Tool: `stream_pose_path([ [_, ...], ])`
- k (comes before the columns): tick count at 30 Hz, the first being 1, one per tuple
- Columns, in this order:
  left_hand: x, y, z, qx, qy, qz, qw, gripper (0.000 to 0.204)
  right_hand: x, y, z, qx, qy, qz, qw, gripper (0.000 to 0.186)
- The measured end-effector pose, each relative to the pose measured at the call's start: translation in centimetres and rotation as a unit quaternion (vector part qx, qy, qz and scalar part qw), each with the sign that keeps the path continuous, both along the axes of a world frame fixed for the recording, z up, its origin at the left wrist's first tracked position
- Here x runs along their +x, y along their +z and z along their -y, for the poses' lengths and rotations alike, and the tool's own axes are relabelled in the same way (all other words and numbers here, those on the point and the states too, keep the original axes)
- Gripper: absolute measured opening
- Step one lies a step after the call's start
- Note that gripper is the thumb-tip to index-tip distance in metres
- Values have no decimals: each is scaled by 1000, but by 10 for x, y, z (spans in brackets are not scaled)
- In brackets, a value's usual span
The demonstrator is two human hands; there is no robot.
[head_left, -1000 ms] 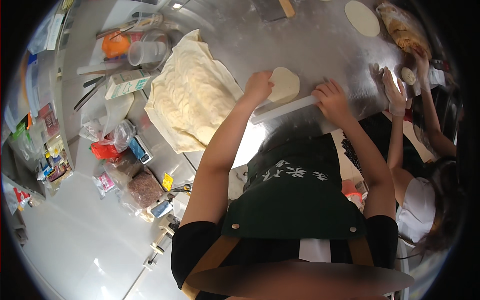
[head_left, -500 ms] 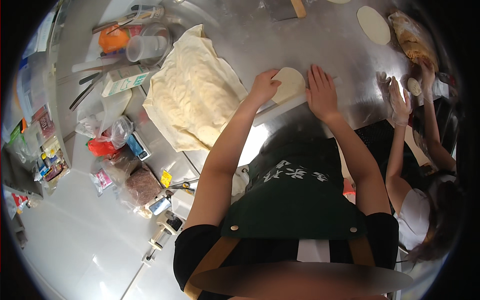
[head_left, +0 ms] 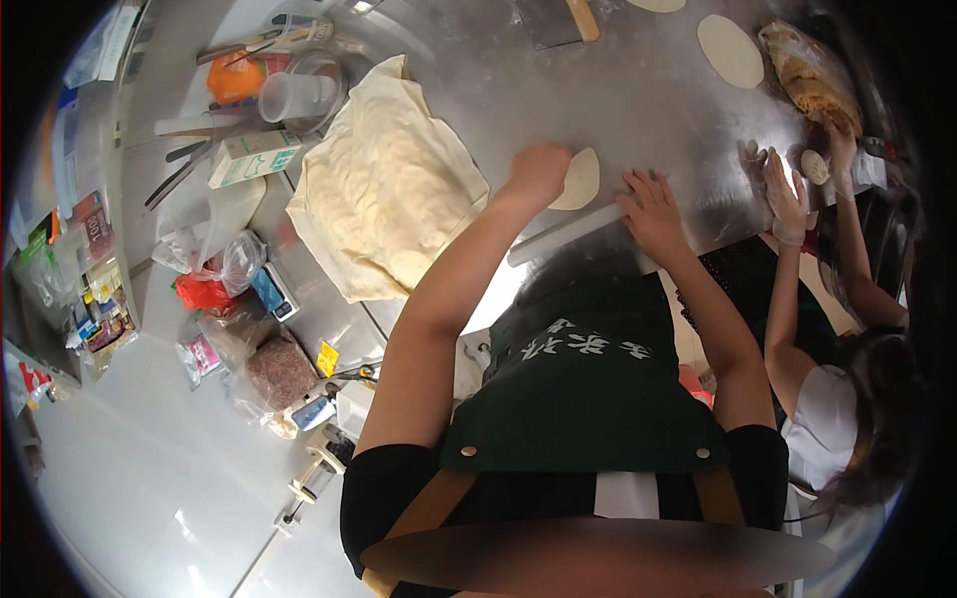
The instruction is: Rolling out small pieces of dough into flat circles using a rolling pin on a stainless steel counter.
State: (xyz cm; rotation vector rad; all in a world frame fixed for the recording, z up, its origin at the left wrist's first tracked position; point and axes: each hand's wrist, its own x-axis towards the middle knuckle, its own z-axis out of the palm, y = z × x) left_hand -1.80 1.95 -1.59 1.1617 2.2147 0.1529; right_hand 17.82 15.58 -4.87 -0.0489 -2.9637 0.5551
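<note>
A small flat round of dough [head_left: 580,181] lies on the steel worktop in front of me. My left hand [head_left: 540,175] is closed at its left edge, fingers curled round and mostly hidden behind the back of the hand. A pale rolling pin [head_left: 560,235] lies slantwise at the near edge of the worktop, just below the dough. Over the pin's right end rests my right hand [head_left: 654,214], its fingers stretched out and slightly apart. To the left, a wrinkled cream cloth [head_left: 384,189] spreads over bulging shapes underneath.
At right, a co-worker's gloved hands [head_left: 788,204] are beside a small dough piece [head_left: 814,166] and a bag of filling [head_left: 809,75]. Farther off lie a dough round [head_left: 730,52] and a wooden-handled scraper [head_left: 582,20]. A carton [head_left: 254,157] and plastic tub [head_left: 299,95] stand left.
My left hand has turned over the dough's left edge, and the dough looks narrower and shifted. My right hand has moved slightly nearer me, with the rolling pin now below the dough.
</note>
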Motion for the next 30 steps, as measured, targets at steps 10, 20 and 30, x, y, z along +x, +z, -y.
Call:
stream_pose_path([
  [10,-7,-9,37,167,264,220,924,29,27,17,3,-63,-25,-15,998,38],
  [20,-22,-43,30,165,292,236,912,32,-37,16,-9,-64,44,-36,996,33],
  [30,-28,-46,33,168,324,292,884,31,-25,11,2,-79,50,-17,996,31],
])
